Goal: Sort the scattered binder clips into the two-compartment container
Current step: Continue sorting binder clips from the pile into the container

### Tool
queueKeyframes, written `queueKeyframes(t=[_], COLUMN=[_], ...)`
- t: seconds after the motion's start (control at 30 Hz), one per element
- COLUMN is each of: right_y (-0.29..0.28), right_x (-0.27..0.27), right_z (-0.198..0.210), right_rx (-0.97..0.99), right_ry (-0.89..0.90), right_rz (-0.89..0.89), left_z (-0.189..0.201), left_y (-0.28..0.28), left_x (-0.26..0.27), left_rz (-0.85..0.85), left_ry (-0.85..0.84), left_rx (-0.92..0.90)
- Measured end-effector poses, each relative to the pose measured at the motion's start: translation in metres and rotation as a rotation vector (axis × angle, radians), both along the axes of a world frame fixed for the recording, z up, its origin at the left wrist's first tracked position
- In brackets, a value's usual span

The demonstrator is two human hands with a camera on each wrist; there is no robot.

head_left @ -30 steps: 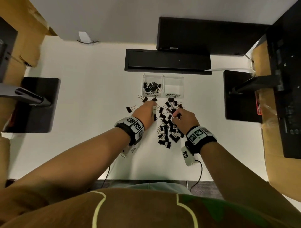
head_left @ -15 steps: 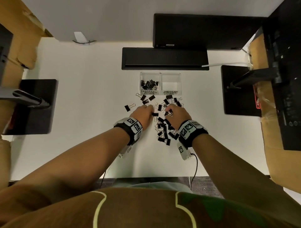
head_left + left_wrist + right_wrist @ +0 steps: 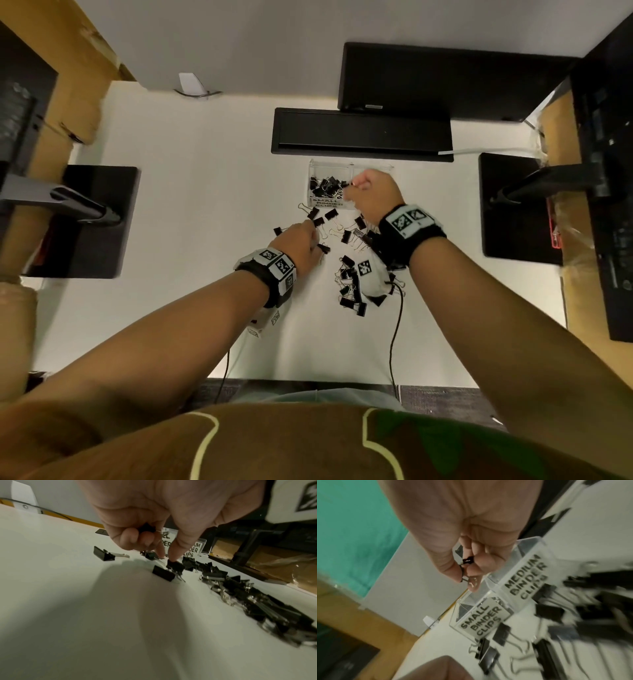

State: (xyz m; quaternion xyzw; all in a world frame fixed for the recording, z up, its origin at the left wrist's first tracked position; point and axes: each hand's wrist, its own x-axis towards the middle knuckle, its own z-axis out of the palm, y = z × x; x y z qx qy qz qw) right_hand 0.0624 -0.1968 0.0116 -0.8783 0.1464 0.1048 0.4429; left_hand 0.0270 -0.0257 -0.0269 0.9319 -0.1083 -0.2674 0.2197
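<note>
The clear two-compartment container (image 3: pixel 342 167) (image 3: pixel 481 620) stands at the back of the white table; its left half, labelled SMALL BINDER CLIPS, holds several black clips (image 3: pixel 325 186). My right hand (image 3: pixel 354 185) (image 3: pixel 467 580) hovers over the divider between the halves and pinches a small black clip (image 3: pixel 467 560) by its wire handles. My left hand (image 3: pixel 313 226) (image 3: pixel 169 557) is down on the table, thumb and forefinger pinching a black clip (image 3: pixel 175 565), with another clip (image 3: pixel 147 527) tucked under its curled fingers. Loose clips (image 3: pixel 349 291) (image 3: pixel 257 597) lie scattered in front of the container.
A long black bar (image 3: pixel 359 133) lies just behind the container. Black monitor bases stand at the left (image 3: pixel 82 222) and right (image 3: pixel 513 209). A cable (image 3: pixel 394 335) trails from the right wrist across the table's near side. Cardboard boxes flank both sides.
My right hand has lifted off the pile and moved forward over the container with a small clip. My left hand has stayed low at the pile's left edge, picking at clips.
</note>
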Motion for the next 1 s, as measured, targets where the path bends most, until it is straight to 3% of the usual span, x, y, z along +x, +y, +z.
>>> queueKeyframes(t=[0.17, 0.3, 0.43, 0.63, 0.77, 0.87, 1.0], right_y=[0.017, 0.017, 0.002, -0.018, -0.015, -0.008, -0.001], right_x=[0.03, 0.026, 0.0, -0.065, -0.094, -0.098, -0.092], right_z=[0.0, 0.0, 0.005, -0.02, -0.037, -0.042, -0.046], right_rx=[-0.21, -0.249, -0.191, -0.116, -0.159, -0.211, -0.276], right_ry=[-0.032, -0.045, -0.09, 0.067, 0.171, 0.13, 0.082], right_rz=[0.124, 0.175, 0.094, 0.152, 0.319, 0.386, 0.409], left_z=[0.017, 0.035, 0.044, 0.045, 0.042, 0.039, 0.026], left_y=[-0.004, -0.01, -0.022, -0.033, -0.033, -0.028, -0.021], left_x=[0.01, 0.03, 0.059, 0.086, 0.081, 0.062, 0.021], left_rz=[0.075, 0.131, 0.171, 0.093, 0.039, 0.045, -0.073], left_ry=[-0.062, -0.149, -0.195, -0.168, -0.217, -0.26, -0.15], left_rx=[-0.106, -0.194, -0.224, -0.15, -0.115, -0.141, -0.122])
